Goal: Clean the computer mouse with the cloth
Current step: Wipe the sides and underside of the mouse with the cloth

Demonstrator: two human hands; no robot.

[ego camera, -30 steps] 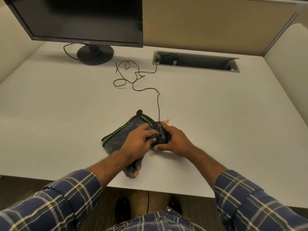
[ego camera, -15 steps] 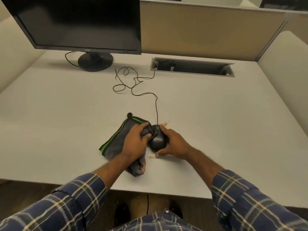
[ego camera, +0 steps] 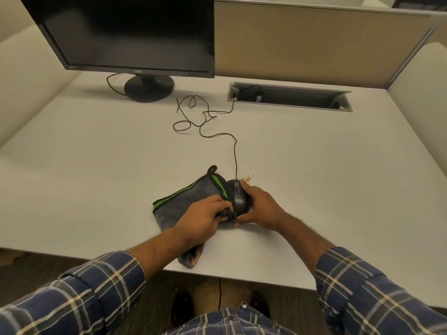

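Near the front edge of the pale grey desk: left hand, fingers curled tight on a bunched fold of the grey microfibre cloth with green-and-black trim, pressing it to the near-left flank of the black wired computer mouse. Right hand, fingers wrapped around the mouse's right side, steadying it on the desk. Best done in short firm strokes along the side seam and rear curve, with the right grip kept firm against skidding, then a slight turn of the mouse to bring fresh surface to the cloth. Worth shifting to a clean patch of cloth, since one hanging corner looks soiled. Just beyond the mouse, a small reddish-brown smear on the desk, best kept off the cloth. Farther back, thin black cable in loose loops, needing slack. Farthest, black monitor.
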